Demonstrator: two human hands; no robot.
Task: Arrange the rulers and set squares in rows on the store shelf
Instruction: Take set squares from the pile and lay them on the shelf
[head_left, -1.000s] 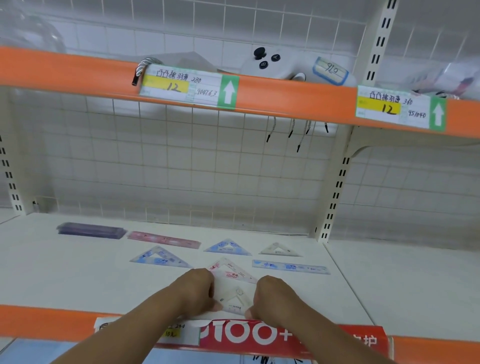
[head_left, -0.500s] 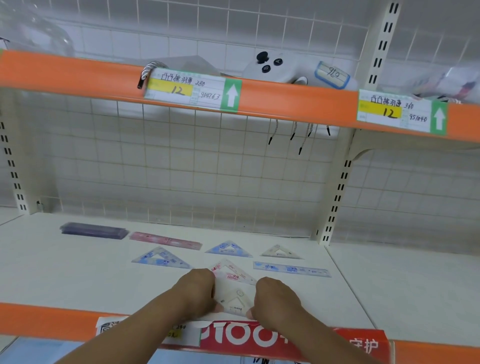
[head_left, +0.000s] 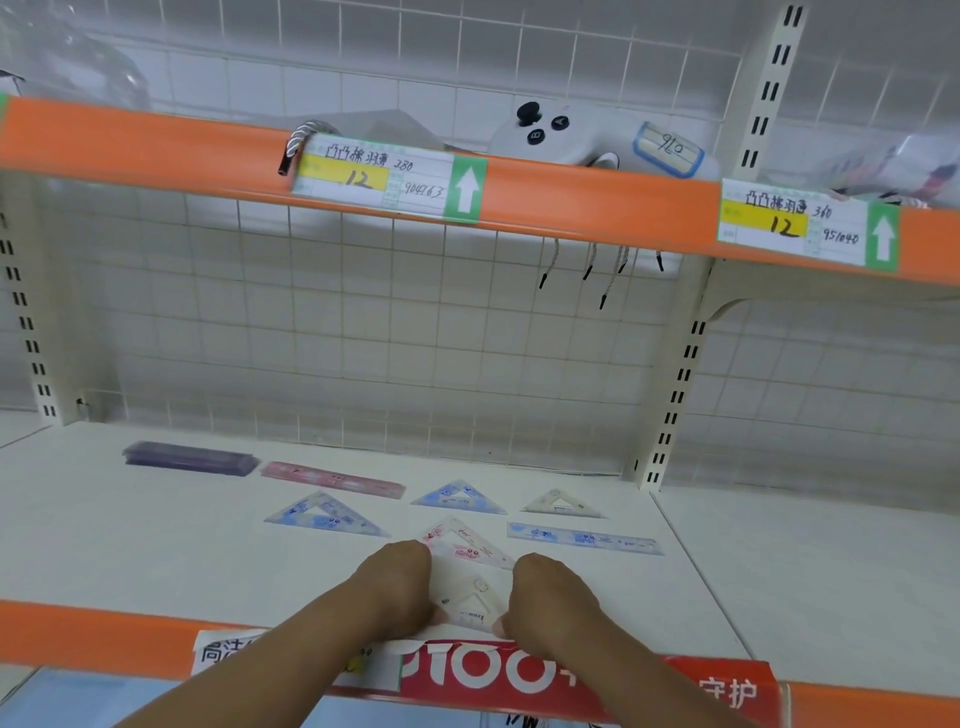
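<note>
A clear whitish set square (head_left: 470, 603) lies near the front edge of the white shelf (head_left: 130, 545). My left hand (head_left: 397, 592) pinches its left corner and my right hand (head_left: 550, 597) pinches its right corner, fingers curled. Just behind it lies a pink set square (head_left: 467, 545). Farther back lie two blue set squares (head_left: 327, 514) (head_left: 457, 498), a clear set square (head_left: 561, 504), a blue ruler (head_left: 584, 538), a pink ruler (head_left: 332, 478) and a purple stack of rulers (head_left: 189, 457).
The orange shelf lip (head_left: 78, 634) with a red label strip (head_left: 571, 680) runs under my wrists. An upper orange shelf (head_left: 571, 200) carries price tags and a white game controller (head_left: 561, 132). A slotted upright (head_left: 670, 405) stands at the right; wire grid backs the shelf.
Both hands stay on the clear set square near the front edge. The view has shifted slightly; nothing else has moved.
</note>
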